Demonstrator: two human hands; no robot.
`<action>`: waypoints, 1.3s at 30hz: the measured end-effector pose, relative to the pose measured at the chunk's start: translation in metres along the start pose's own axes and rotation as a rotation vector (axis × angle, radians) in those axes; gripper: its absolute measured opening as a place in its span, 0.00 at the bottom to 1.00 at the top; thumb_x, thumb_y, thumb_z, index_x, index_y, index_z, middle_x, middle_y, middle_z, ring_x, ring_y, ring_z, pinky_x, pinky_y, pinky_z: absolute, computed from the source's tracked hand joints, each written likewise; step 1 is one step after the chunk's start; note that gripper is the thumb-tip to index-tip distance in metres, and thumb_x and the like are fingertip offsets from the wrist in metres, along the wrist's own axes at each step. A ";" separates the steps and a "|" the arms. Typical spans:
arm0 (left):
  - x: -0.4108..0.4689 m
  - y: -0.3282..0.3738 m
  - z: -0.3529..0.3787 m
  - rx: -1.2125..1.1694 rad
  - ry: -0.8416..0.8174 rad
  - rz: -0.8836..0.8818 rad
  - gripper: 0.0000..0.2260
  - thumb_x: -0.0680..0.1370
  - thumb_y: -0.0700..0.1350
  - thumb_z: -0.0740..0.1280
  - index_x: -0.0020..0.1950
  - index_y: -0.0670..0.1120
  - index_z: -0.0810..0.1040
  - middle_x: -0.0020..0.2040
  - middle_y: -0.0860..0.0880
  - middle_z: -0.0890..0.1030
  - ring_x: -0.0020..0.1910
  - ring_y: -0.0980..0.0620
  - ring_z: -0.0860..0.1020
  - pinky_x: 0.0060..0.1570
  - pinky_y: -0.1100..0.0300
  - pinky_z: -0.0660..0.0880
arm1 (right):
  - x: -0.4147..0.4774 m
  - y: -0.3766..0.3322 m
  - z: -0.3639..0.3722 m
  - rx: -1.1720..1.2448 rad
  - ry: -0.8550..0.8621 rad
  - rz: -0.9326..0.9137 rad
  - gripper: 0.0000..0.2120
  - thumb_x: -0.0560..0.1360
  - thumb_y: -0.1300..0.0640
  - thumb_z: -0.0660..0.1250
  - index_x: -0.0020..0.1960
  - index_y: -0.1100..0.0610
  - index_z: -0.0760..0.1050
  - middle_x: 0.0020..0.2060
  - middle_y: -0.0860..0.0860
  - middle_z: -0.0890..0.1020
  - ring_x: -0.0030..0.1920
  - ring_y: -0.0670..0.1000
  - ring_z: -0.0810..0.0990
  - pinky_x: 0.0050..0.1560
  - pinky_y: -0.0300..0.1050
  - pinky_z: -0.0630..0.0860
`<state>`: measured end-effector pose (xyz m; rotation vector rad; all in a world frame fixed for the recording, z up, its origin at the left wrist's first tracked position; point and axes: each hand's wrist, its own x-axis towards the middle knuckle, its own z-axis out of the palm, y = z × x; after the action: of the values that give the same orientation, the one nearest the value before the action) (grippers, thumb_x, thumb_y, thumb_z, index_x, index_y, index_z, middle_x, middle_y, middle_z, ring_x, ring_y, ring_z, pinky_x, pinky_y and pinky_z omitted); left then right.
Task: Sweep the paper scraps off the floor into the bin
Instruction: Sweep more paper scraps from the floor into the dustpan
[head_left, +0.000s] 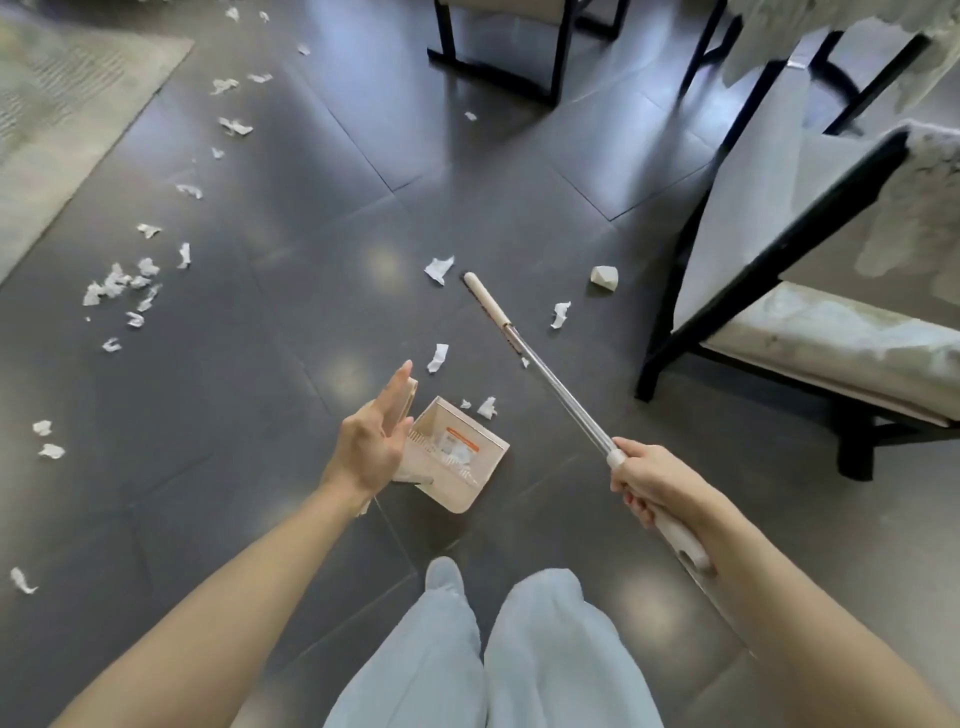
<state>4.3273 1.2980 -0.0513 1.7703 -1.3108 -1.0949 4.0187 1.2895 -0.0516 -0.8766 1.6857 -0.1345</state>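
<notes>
Right hand (644, 483), grip clamped on pole (550, 375); left hand (371, 441), grip apart, beside dustpan (457, 478). Chair (779, 208) 3 o'clock; paper scraps (119, 283) 9 o'clock.

Loose pale blue-grey fabric trousers (524, 654) cover both legs, above a matching pale sock or slipper (444, 574); forearms (234, 587) are bare.

- We find the dustpan's (460, 491) upright handle mostly hidden behind the left hand (371, 447).
- The broom's (561, 389) near grip disappears under the right hand (649, 483) and forearm.
- The orange label (461, 440) inside the dustpan is too small for us to read.
- The chair (753, 218) on the right and the rug (62, 104) at far left are cut off by the edges.
</notes>
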 end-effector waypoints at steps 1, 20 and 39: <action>0.010 -0.002 -0.008 0.009 0.003 -0.006 0.33 0.78 0.31 0.62 0.66 0.69 0.63 0.62 0.65 0.72 0.62 0.72 0.69 0.63 0.74 0.65 | 0.011 -0.013 -0.001 -0.041 0.027 -0.012 0.13 0.74 0.65 0.55 0.53 0.64 0.74 0.26 0.54 0.69 0.19 0.48 0.63 0.20 0.36 0.61; 0.116 -0.020 -0.050 0.064 0.099 -0.060 0.34 0.77 0.32 0.63 0.67 0.69 0.63 0.63 0.59 0.74 0.64 0.67 0.71 0.63 0.72 0.64 | 0.109 -0.091 0.041 -0.740 -0.139 0.153 0.09 0.69 0.65 0.55 0.46 0.55 0.66 0.25 0.52 0.76 0.19 0.50 0.72 0.25 0.37 0.68; 0.115 -0.053 -0.127 0.143 0.060 0.028 0.32 0.77 0.33 0.64 0.75 0.58 0.61 0.60 0.61 0.73 0.59 0.70 0.71 0.64 0.69 0.67 | 0.045 -0.161 0.105 -0.206 -0.153 0.167 0.35 0.73 0.70 0.57 0.76 0.48 0.59 0.20 0.51 0.70 0.20 0.47 0.65 0.23 0.36 0.65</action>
<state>4.4795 1.2061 -0.0702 1.8673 -1.4031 -0.9462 4.1848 1.1845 -0.0382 -0.8707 1.6391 0.2184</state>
